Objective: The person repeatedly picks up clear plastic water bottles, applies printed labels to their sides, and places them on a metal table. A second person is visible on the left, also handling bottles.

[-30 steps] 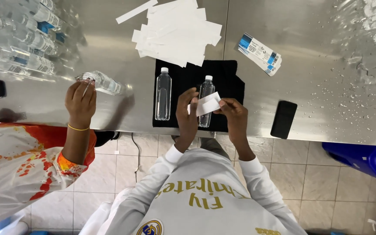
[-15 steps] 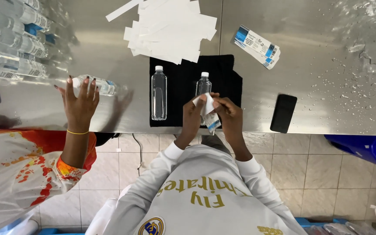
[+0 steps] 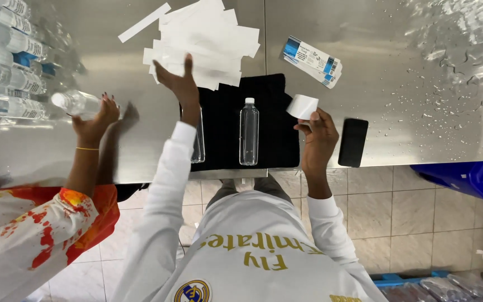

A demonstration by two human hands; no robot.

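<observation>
While left hand [image 3: 181, 78] hovers open-fingered over white label strips [image 3: 208, 45], right hand [image 3: 318, 134] pinches curled white label [image 3: 302, 106]. Clear bottle [image 3: 249, 132] upright on black cloth [image 3: 275, 117], between hands. Best approach, judged: peel top strip singly, keep curled label unsmudged.

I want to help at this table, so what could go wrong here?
1. The left hand reaches over the pile of white strips; the sleeve lies close to the bottle under it and might tip it.
2. Water drops cover the table's right side, near the phone at the edge. It could get wet or be nudged off.
3. The right hand holds a curled label; it might crease or stick to itself.
</observation>
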